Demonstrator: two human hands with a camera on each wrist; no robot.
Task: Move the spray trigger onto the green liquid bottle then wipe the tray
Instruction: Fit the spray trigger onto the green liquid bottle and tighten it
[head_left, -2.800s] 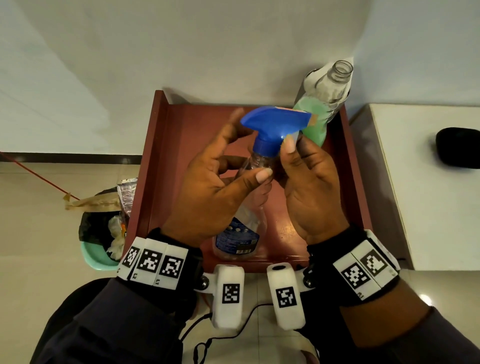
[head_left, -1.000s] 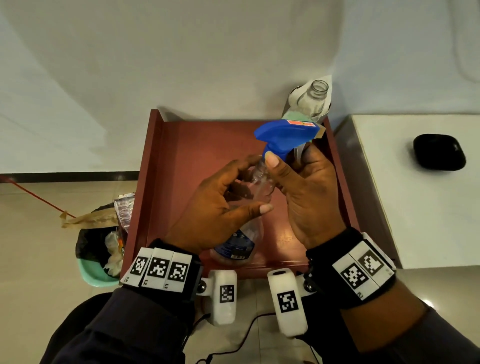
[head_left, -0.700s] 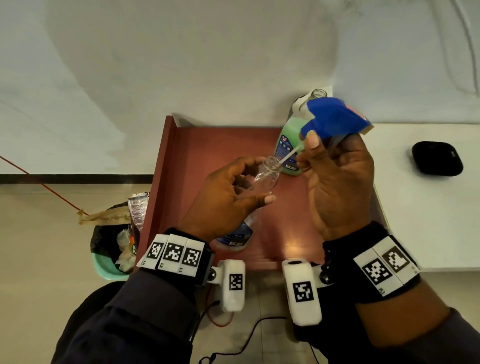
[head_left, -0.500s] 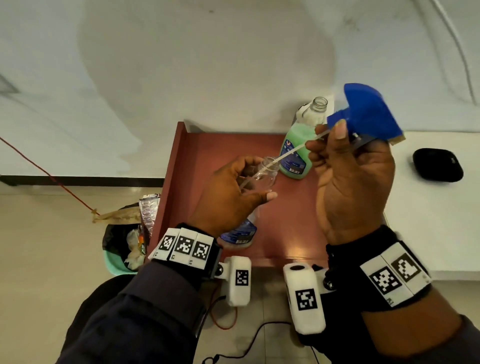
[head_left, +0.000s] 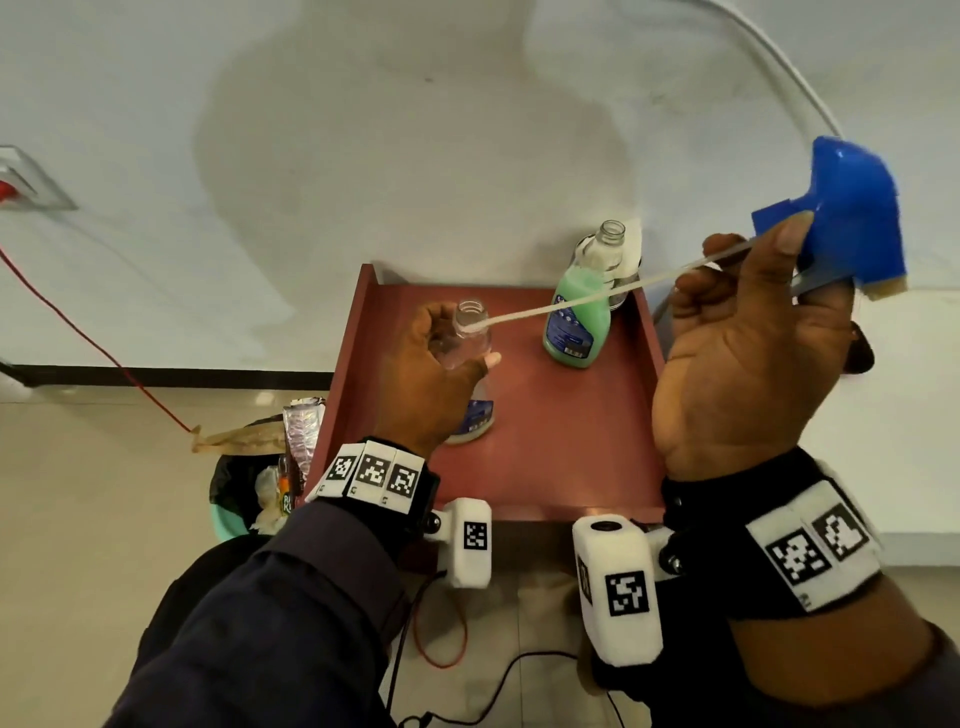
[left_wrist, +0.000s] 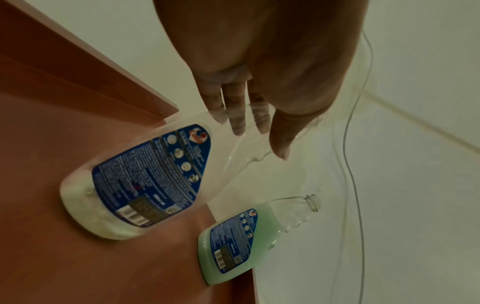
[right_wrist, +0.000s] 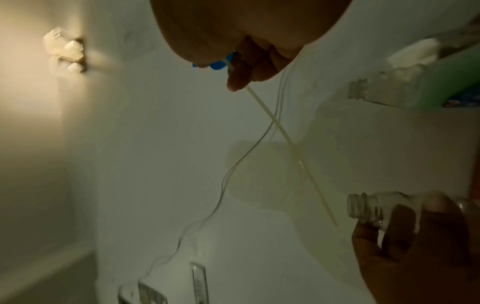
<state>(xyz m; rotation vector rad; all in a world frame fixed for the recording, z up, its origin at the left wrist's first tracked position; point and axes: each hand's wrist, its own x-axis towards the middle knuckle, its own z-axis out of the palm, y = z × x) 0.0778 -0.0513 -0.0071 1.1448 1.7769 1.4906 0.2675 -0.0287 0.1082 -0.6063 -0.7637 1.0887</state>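
Clearly, the fingers (head_left: 722, 270) of the right hand (head_left: 748, 364) were curled around the neck of the blue spray trigger (head_left: 852, 228), and this hand held it high, to the right of the tray (head_left: 571, 467). The thin white tube (head_left: 597, 299) of the trigger went down to the left, and its end was just at the open mouth of the clear bottle (head_left: 470, 332); I could not tell if the tip was inside or already outside.

The left hand (head_left: 431, 384) gripped this clear bottle around its upper part, with the fingers (left_wrist: 233, 107) on one side and the thumb on the other. The bottle stood on the red-brown tray, near its left side, and seemed to have only a little pale liquid at the bottom.

The green liquid bottle (head_left: 576, 317) stood upright at the far right corner of the tray, apart from both hands, with its mouth open and no cap on it. Something white stood just behind it against the wall; what it was, I could not say.

On the floor to the left of the tray stood a bin (head_left: 249, 488) with rubbish in it. A red cable (head_left: 104, 353) ran along the wall, and black cables (head_left: 519, 670) lay on the floor near the person.
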